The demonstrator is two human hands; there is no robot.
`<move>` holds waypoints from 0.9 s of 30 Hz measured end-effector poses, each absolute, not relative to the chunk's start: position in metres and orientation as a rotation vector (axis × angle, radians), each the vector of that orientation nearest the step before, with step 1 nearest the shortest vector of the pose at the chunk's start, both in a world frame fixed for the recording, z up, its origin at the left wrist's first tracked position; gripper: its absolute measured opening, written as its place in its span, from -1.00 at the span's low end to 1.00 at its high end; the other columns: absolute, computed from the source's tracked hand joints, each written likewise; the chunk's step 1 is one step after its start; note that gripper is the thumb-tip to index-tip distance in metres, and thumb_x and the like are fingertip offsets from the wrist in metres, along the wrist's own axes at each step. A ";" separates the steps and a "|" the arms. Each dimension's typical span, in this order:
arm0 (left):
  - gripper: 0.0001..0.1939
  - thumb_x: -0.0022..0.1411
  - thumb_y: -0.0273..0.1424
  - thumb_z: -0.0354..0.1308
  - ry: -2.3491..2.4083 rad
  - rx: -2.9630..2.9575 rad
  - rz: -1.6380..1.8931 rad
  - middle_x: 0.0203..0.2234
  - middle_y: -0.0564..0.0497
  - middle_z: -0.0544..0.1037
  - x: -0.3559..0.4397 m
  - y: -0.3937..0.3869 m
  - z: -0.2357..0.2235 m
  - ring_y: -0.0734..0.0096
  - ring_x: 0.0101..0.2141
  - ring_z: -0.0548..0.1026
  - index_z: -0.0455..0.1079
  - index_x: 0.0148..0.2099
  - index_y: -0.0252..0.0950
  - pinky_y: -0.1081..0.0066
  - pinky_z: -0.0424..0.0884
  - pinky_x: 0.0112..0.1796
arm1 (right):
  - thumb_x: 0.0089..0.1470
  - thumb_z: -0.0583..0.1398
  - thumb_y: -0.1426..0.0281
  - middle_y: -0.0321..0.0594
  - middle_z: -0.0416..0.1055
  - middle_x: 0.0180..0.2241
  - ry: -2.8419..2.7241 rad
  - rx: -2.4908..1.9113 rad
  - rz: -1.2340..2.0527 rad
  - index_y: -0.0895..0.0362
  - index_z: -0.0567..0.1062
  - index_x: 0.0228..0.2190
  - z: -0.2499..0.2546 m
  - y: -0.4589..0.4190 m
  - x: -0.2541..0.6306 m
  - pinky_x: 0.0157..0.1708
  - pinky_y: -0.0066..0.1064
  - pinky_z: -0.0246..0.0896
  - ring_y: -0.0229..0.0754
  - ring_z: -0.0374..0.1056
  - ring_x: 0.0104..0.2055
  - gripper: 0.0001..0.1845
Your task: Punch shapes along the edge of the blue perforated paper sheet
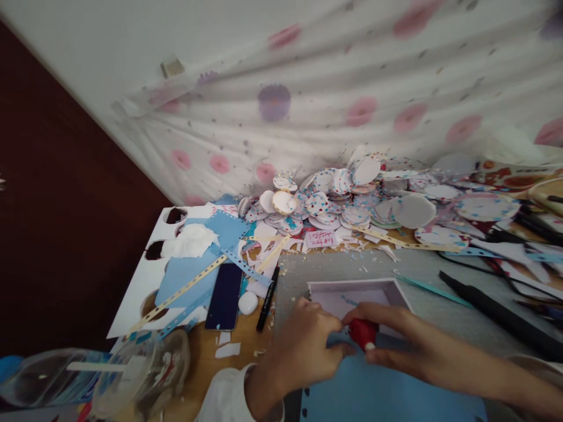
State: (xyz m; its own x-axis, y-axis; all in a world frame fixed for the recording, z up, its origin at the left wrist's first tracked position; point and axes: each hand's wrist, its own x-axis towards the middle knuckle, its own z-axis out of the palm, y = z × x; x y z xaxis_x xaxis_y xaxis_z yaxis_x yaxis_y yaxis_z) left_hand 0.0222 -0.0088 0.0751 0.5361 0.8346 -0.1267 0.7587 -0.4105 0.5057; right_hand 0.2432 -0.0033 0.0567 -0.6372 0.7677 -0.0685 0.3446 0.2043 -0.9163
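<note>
My right hand [396,337] grips a small red craft punch [363,333] with a pale tip, set at the far edge of a sheet of blue paper [373,390]. Beside it, my left hand [310,337] pinches that same edge between thumb and curled fingers. Dark notches or holes show along the sheet's left side. Just beyond both hands lies a shallow white box [358,288] with a few blue bits inside. The jaw of the punch is hidden by my fingers.
Piled paper discs [329,199] line the curtain. On the left are a phone [224,296], black marker [268,299], white round case [248,303], punched strips [180,293], a plastic cup [125,375] and a bottle [48,372]. A long black tool [497,313] lies right.
</note>
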 end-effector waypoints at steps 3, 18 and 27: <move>-0.82 0.23 -0.25 0.32 1.334 2.241 0.136 -0.36 -0.05 0.67 0.022 -0.012 0.075 0.14 -0.21 0.57 0.60 -0.33 -0.25 0.23 0.35 -0.11 | 0.16 0.24 0.01 -0.15 0.59 -0.10 -2.036 -1.064 1.421 0.01 0.56 -0.01 0.056 -0.008 0.243 -0.05 -0.20 0.45 0.00 0.50 -0.05 -0.53; -0.81 0.11 -0.26 0.38 1.504 1.925 0.295 -0.44 0.04 0.60 0.008 -0.019 0.072 0.21 -0.27 0.51 0.53 -0.45 -0.23 0.33 0.37 -0.18 | 0.11 0.27 -0.03 -0.08 0.55 0.04 -1.937 -1.319 1.226 0.00 0.53 0.07 0.018 0.000 0.267 0.08 -0.13 0.40 0.07 0.48 0.06 -0.42; -0.89 0.13 -0.33 0.35 1.256 1.803 0.402 -0.41 0.01 0.62 -0.003 -0.033 0.092 0.23 -0.24 0.53 0.57 -0.42 -0.21 0.31 0.36 -0.12 | 0.05 0.29 -0.02 -0.07 0.61 -0.13 -1.937 -1.347 1.218 0.05 0.59 -0.07 0.035 0.012 0.264 -0.04 -0.12 0.46 0.05 0.53 -0.11 -0.48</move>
State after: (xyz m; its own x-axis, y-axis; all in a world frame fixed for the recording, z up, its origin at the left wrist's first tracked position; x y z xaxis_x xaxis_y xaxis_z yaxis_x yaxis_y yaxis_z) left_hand -0.0031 -0.0335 0.0917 0.4372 0.8749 -0.2085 0.5911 -0.1048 0.7997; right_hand 0.2640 0.0121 0.0351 -0.3991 0.9117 -0.0978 0.4832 0.1185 -0.8674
